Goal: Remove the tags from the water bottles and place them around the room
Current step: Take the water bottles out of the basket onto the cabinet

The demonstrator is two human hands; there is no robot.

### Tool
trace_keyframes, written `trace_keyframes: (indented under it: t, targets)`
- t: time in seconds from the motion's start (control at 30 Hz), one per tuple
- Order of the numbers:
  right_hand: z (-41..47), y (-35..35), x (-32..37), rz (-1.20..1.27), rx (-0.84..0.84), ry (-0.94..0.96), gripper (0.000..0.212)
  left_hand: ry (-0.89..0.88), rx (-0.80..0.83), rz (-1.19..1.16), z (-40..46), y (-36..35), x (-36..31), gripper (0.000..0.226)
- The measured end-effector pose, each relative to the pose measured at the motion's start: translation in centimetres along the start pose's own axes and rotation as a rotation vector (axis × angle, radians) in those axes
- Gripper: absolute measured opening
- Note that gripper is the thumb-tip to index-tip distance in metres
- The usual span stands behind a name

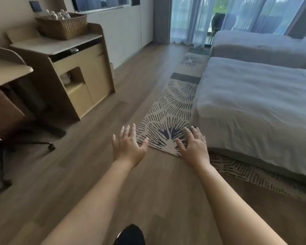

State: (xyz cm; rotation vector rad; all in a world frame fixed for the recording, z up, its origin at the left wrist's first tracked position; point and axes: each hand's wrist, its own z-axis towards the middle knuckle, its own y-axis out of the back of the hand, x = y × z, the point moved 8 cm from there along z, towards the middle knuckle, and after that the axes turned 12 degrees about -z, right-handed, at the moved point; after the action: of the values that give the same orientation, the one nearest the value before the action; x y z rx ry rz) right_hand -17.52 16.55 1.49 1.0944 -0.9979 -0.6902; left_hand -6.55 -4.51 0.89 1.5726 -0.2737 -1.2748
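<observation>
Person stands w/ both bare arms stretched fwd over a wood floor (pixel 88 174). Left hand (pixel 128 147) and right hand (pixel 193 147) are palm-down, fingers spread apart, holding nothing. Just beyond them, a patterned rug (pixel 168 110) runs alongside a white bed (pixel 254 103) at right. Far left, a wicker basket (pixel 64 26) sits on a wooden cabinet (pixel 81 68); water bottles (pixel 57 15) stand inside it, tags too blurry to make out.
</observation>
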Motion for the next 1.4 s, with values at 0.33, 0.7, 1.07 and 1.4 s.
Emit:
trace_keyframes:
  t: [0.33, 0.7, 1.07, 1.4]
  targets:
    - [10.6, -8.3, 3.5, -0.023, 0.104, 0.052, 0.063, 0.121, -0.032, 0.027, 11.0, -2.8, 6.7, 0.078]
    - [35.8, -12.8, 14.5, -0.051, 0.155, 0.108, 0.064, 0.188, -0.083, 0.058, 36.0, 1.1, 13.9, 0.079]
    - [56.4, -17.9, 21.4, -0.044, 0.165, 0.149, 0.063, 0.26, -0.136, 0.055, 55.1, 1.8, 18.8, 0.078]
    - [83.0, -22.7, 27.7, -0.01, 0.151, 0.312, 0.061, 0.352, -0.208, 0.091, 78.8, 0.3, 21.0, 0.077]
